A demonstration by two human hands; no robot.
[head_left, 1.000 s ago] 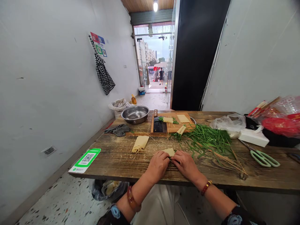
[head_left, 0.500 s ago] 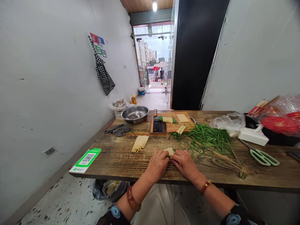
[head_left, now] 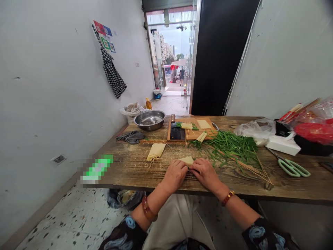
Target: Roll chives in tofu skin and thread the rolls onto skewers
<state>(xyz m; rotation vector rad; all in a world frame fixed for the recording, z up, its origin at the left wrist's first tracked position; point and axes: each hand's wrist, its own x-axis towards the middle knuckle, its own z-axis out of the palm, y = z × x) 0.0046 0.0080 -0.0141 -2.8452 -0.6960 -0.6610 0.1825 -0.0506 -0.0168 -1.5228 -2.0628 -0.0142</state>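
Near the table's front edge, a thin tan sheet that looks like tofu skin (head_left: 187, 160) lies between my hands. My left hand (head_left: 176, 173) presses its closed fingers on the sheet's left side, and my right hand (head_left: 204, 173) grips the right side, fingertips nearly meeting. A bit of green shows under the fingers; the rest of the filling is hidden. Beyond my left hand sits a folded stack of tan sheets (head_left: 156, 152) with skewer tips poking out. Finished-looking rolls around greens (head_left: 200, 138) lie by the cutting board, and loose green chives (head_left: 232, 147) spread to the right.
A cutting board (head_left: 191, 134) at the back holds a cleaver (head_left: 178, 133), a roll and a sheet. Nearby are a steel basin (head_left: 150, 120), a grey cloth (head_left: 130, 136), bamboo skewers (head_left: 251, 169), green-handled scissors (head_left: 293, 168), a white box (head_left: 283, 144) and plastic bags (head_left: 256, 130).
The view has tilted down slightly, so the table sits higher in the picture. Between my hands, more of the tan sheet shows flat beyond the fingertips.
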